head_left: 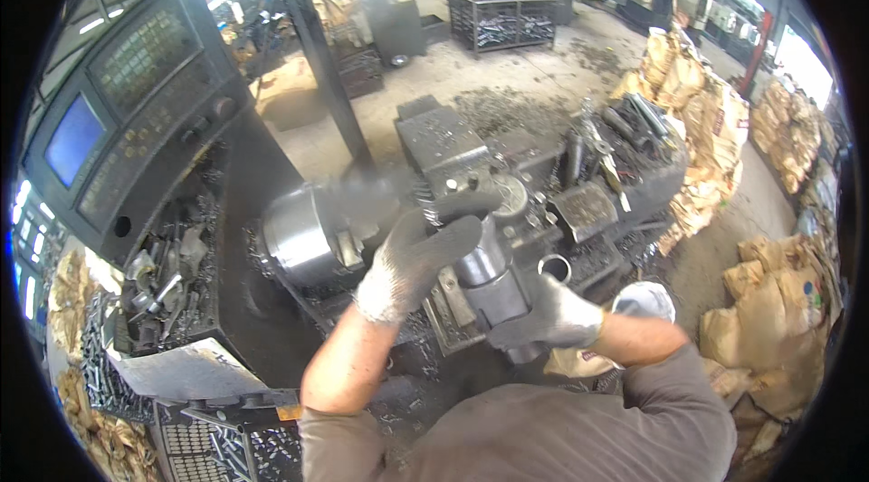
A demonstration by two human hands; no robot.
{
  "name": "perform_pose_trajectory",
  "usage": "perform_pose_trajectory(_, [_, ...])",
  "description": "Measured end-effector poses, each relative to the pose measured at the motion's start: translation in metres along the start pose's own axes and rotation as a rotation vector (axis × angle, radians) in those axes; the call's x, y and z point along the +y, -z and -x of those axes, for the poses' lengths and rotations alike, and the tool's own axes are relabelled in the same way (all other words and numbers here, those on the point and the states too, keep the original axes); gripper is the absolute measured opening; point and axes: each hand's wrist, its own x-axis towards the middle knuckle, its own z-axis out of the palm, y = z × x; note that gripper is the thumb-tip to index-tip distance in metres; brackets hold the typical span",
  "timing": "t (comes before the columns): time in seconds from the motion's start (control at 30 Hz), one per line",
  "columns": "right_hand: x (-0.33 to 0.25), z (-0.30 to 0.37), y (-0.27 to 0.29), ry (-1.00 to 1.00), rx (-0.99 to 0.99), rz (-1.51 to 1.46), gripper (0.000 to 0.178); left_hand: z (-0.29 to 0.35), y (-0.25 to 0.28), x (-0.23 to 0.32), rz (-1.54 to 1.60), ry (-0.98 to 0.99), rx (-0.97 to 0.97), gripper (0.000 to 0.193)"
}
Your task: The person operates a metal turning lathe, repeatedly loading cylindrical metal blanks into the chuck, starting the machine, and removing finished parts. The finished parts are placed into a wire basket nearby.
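Note:
A metal cylinder [486, 263], shiny at its upper part and dark lower down, is held slanted in front of me, over the lathe's carriage. My left hand [418, 251], in a grey and white work glove, reaches across and closes its dark fingers around the upper end. With the same kind of glove, my right hand [549, 314] grips the darker lower part from the right side. Part of the cylinder is hidden by both gloves. Left of my hands is the lathe chuck [299, 236], a bright round drum with jaws. Grey blur covers the area right of its face.
A control panel [145, 102] with a lit screen rises at left. Metal chips and loose parts lie in the tray [195, 287] below it. Tools [602, 143] sit on the machine bed at right. Brown sacks [765, 310] stand along the right. Farther back is a wire bin [502, 19].

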Motion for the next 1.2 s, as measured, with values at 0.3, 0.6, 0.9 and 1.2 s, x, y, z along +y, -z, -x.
perform_pose_trajectory(0.3, [0.057,0.022,-0.033,-0.059,0.312,0.246,0.069,-0.066,0.146,0.006,-0.372,0.160,0.667,0.071])
perform_pose_trajectory(0.6, [0.112,-0.010,-0.038,-0.053,0.268,0.646,0.096,0.131,-0.065,-0.211,0.532,0.547,0.580,0.062])
perform_pose_trajectory(0.9, [0.240,-0.045,-0.001,-0.183,0.072,0.612,0.065,0.147,-0.059,-0.236,0.825,0.518,0.634,0.056])
perform_pose_trajectory(1.2, [0.253,0.234,0.179,-0.946,0.476,0.407,0.040,0.180,-0.009,-0.239,0.923,0.496,0.756,0.066])
